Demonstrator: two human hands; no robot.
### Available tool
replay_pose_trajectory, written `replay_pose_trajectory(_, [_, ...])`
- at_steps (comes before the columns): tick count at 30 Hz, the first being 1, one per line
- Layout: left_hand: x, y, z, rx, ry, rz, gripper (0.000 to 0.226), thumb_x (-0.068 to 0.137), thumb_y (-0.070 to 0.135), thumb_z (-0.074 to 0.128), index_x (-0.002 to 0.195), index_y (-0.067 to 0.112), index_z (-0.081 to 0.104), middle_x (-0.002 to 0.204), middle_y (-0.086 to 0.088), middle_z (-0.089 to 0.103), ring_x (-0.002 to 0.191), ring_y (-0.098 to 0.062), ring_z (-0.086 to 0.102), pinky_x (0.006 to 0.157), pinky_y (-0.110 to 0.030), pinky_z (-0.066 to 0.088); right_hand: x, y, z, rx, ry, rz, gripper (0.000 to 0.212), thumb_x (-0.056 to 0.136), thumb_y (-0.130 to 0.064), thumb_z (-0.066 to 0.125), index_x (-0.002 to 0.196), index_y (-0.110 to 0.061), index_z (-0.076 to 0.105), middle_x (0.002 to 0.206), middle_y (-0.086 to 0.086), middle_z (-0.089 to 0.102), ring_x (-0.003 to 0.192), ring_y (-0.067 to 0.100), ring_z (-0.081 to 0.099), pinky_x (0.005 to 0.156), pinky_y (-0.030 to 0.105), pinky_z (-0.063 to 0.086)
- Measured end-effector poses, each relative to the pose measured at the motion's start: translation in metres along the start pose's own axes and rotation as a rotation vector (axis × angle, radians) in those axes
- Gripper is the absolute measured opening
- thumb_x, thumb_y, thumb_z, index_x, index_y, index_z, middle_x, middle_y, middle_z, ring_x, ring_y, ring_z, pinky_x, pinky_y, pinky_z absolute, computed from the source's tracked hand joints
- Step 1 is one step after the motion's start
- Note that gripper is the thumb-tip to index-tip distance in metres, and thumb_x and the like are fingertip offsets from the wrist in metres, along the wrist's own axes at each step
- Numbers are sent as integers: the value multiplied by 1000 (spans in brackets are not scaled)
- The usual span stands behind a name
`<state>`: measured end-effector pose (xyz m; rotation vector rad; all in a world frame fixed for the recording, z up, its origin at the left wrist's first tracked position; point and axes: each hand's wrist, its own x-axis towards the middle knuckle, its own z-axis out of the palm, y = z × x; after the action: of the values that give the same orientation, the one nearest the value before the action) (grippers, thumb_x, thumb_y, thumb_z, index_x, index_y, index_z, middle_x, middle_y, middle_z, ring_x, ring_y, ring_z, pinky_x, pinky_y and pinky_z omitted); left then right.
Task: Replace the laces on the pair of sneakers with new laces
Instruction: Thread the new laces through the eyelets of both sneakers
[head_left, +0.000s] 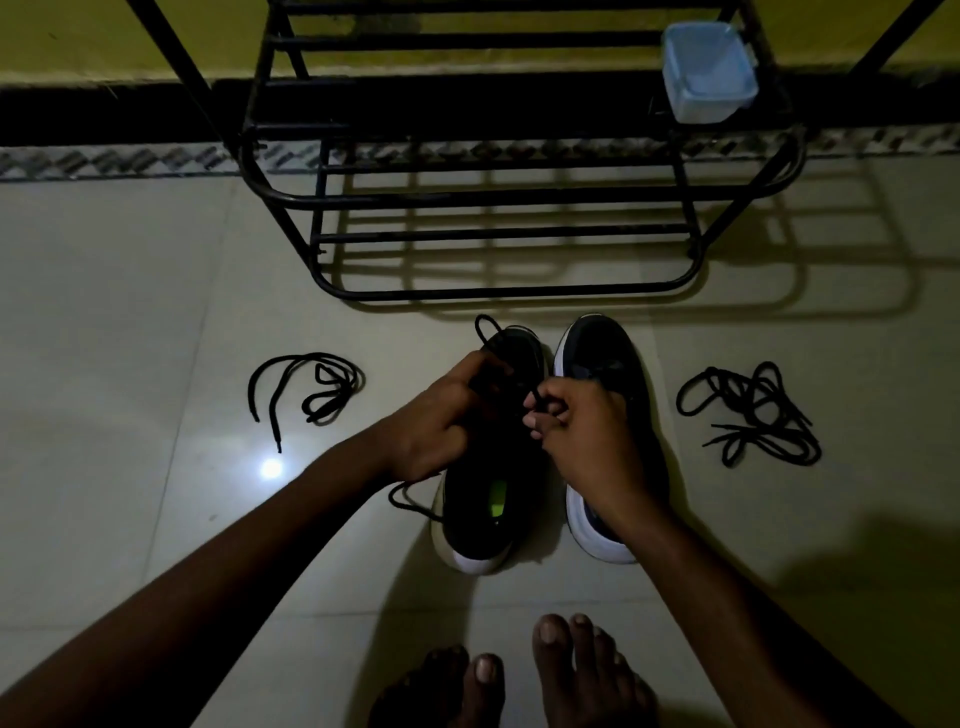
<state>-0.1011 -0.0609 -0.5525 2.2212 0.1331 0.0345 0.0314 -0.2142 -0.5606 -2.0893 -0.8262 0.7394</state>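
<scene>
Two dark sneakers with white soles stand side by side on the tiled floor, toes pointing away from me. My left hand (439, 415) and my right hand (582, 431) both work over the left sneaker (493, 514), each pinching a strand of the black lace (485, 332) threaded in it; one loop sticks out past the toe and another end trails by the heel at the left. The right sneaker (602, 353) stands partly under my right wrist. A single loose black lace (311, 387) lies on the floor to the left. A tangled pile of black laces (753, 410) lies to the right.
A black metal shoe rack (498, 234) stands just beyond the sneakers, against the yellow wall. A clear blue plastic box (709, 73) sits on its upper right shelf. My bare feet (545, 670) are at the bottom edge of view.
</scene>
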Motion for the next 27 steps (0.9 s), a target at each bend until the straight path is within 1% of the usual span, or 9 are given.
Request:
replay_pose_trajectory(4, [-2,-1,-4,-86,-26,-107,20,84,-2,58,92,6,74,129,-4,44,126,-8,43,103,-23,40,1,-2,-2,-18,-7,1,24,87,4,67,83,-19,71,71,-10,66,75,5,69,73,24,58])
replay_pose_trajectory(7, [-2,0,4,-360,103,-319,30,84,10,53,107,-2,68,125,-4,50,115,-10,54,94,-24,47,0,-3,-1,-24,-2,-16,22,87,7,64,83,-13,73,73,-11,67,73,0,68,73,20,58])
replay_pose_trajectory(9, [0,0,13,-349,169,-385,24,89,8,58,109,-6,62,118,1,55,107,-3,58,91,-26,50,-2,-3,-1,-33,0,-27,24,86,9,63,84,-12,74,74,-8,69,73,-1,68,72,21,59])
replay_pose_trajectory(13, [7,2,28,-341,243,-488,28,84,-13,69,110,-16,59,88,34,65,86,17,58,86,-10,48,-1,-5,0,-89,15,-98,26,83,10,65,79,-14,74,80,-2,68,76,-1,64,70,8,46])
replay_pose_trajectory(15, [10,3,31,-341,292,-528,26,82,-10,74,105,-14,63,85,43,61,82,18,58,91,-15,50,-1,-7,0,-96,26,-95,24,81,11,65,77,-12,74,79,-2,68,76,-1,63,69,5,44])
replay_pose_trajectory(19, [10,3,28,-245,343,-526,17,74,0,84,88,7,77,93,17,67,97,3,62,100,-41,52,1,-6,3,-60,15,-65,29,83,12,59,85,-12,77,82,-2,71,77,2,67,73,18,55])
replay_pose_trajectory(22, [10,1,25,-196,367,-527,21,72,4,87,87,17,78,104,5,62,100,-11,64,95,-40,56,2,-7,1,-39,0,-72,30,85,12,59,89,-10,78,82,-2,72,80,5,69,77,24,59])
replay_pose_trajectory(25, [11,2,30,-237,352,-517,27,76,1,84,100,6,73,96,10,63,95,-6,65,94,-34,55,3,-8,0,-91,15,-75,25,85,7,66,83,-17,73,69,-10,66,71,-2,64,71,12,52])
replay_pose_trajectory(27, [11,7,32,-314,364,-533,35,78,-4,81,107,3,62,88,4,68,84,1,66,87,-23,55,3,-7,0,-126,60,-70,29,84,5,68,80,-24,65,60,-10,57,67,0,63,68,16,54])
